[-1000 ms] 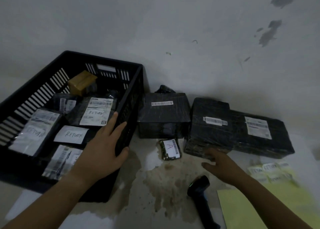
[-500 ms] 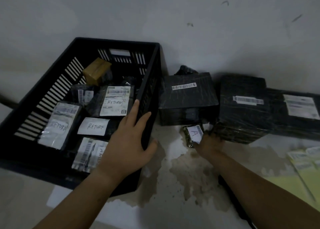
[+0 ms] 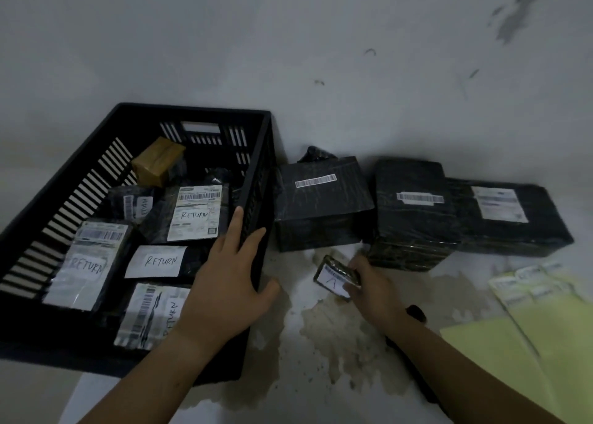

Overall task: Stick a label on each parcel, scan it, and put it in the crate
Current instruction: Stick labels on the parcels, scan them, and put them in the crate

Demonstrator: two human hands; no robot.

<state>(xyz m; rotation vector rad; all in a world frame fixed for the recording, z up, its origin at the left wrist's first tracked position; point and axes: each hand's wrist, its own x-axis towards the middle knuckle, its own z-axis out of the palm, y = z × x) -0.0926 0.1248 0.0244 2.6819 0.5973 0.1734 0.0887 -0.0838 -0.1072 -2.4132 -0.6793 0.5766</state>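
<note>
My right hand point(image 3: 372, 290) pinches a small dark parcel point(image 3: 337, 277) with a white label marked with a red letter, lifted slightly off the floor and tilted. My left hand point(image 3: 226, 287) rests on the right wall of the black slatted crate point(image 3: 256, 179), fingers straight over its rim and thumb outside. Inside the crate lie several labelled parcels, some marked RETURN point(image 3: 192, 213), and a brown box point(image 3: 157, 162). Three larger black wrapped parcels point(image 3: 321, 199) point(image 3: 412, 215) point(image 3: 510, 221) stand against the wall to the right of the crate.
A black handheld scanner point(image 3: 416, 313) lies on the floor, mostly hidden behind my right forearm. Yellow label sheets point(image 3: 526, 337) with white labels at their top lie at the right. The floor in front is stained. A white wall closes the back.
My right hand reached left to the small parcel, took hold of it and has now lifted and tilted it. My left hand stayed on the crate wall. The camera view shifted.
</note>
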